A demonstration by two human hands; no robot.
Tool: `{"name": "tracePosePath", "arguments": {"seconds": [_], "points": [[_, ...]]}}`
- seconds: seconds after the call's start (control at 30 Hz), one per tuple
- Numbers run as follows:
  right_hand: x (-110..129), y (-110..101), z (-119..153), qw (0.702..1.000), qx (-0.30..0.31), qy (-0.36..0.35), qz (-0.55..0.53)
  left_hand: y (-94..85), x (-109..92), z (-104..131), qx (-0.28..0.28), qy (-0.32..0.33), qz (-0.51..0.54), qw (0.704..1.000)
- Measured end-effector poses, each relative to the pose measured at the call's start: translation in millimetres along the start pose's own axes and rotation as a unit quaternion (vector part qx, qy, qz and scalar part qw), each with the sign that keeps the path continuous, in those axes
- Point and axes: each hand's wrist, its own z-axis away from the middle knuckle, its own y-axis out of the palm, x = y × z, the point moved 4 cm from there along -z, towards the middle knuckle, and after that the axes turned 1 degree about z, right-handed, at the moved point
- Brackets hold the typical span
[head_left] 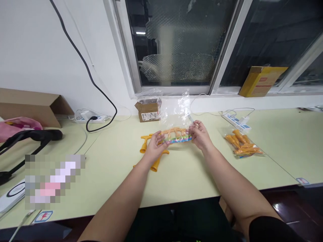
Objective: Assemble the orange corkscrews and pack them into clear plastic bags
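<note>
A transparent plastic bag (174, 114) with a colourful printed strip along its near edge stands spread out in front of me. My left hand (156, 146) grips its left side near the strip, while my right hand (200, 135) pinches the right side. Through the film, orange-yellow shapes show; I cannot tell whether they are inside the bag or behind it. Under and beside my left hand lie T-shaped orange-yellow plastic pieces (144, 144), partly hidden by the hand. Another such piece (155, 164) is nearer to me.
A filled bag of orange-yellow pieces (242, 144) lies to the right. Behind are a small cardboard box (149, 116) and a power strip (236, 121). At left are a black strap-like object (37, 136), a larger cardboard box (27, 102) and a black cable (83, 60).
</note>
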Motion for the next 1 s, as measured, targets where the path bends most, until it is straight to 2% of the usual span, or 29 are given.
{"name": "tracePosePath", "arguments": {"seconds": [0.1,0.17,0.2,0.27,0.33,0.4,0.43,0.47,0.53,0.63,0.73,0.83,0.9,1.0], "points": [[-12,6,18,0.985,0.136,0.110,0.007,-0.5,-1,-3,-0.007,-0.056,0.107,0.993],[-16,6,25,0.965,0.216,0.146,0.037,-2.4,-9,-2,-0.018,-0.064,0.102,0.992],[-16,4,25,0.959,0.235,0.148,0.052,-3.6,-13,-2,-0.024,-0.063,0.083,0.994],[-13,-4,20,0.968,0.210,0.109,0.081,-5.3,-20,0,-0.021,-0.062,0.038,0.997],[-4,-17,10,0.987,0.111,0.013,0.111,-5.1,-24,2,0.004,-0.069,-0.001,0.998],[8,-29,5,0.983,0.025,-0.085,0.160,-3.4,-25,5,0.041,-0.079,-0.029,0.996],[13,-32,4,0.975,0.008,-0.116,0.191,-2.1,-25,6,0.063,-0.088,-0.038,0.993],[17,-33,4,0.967,0.012,-0.129,0.219,-0.5,-25,8,0.088,-0.100,-0.044,0.990],[18,-30,7,0.957,0.068,-0.115,0.257,3.4,-23,13,0.145,-0.136,-0.050,0.979],[8,-20,15,0.949,0.183,-0.020,0.256,8.9,-22,21,0.216,-0.177,-0.059,0.958],[-5,-12,22,0.932,0.254,0.071,0.248,11.8,-25,25,0.245,-0.188,-0.067,0.949],[-15,-9,26,0.910,0.304,0.122,0.255,11.9,-28,25,0.246,-0.197,-0.076,0.946],[-19,-10,26,0.898,0.321,0.140,0.268,11.5,-29,24,0.251,-0.202,-0.080,0.943],[-20,-15,22,0.901,0.288,0.124,0.300,10.0,-30,24,0.264,-0.210,-0.086,0.937]]}}
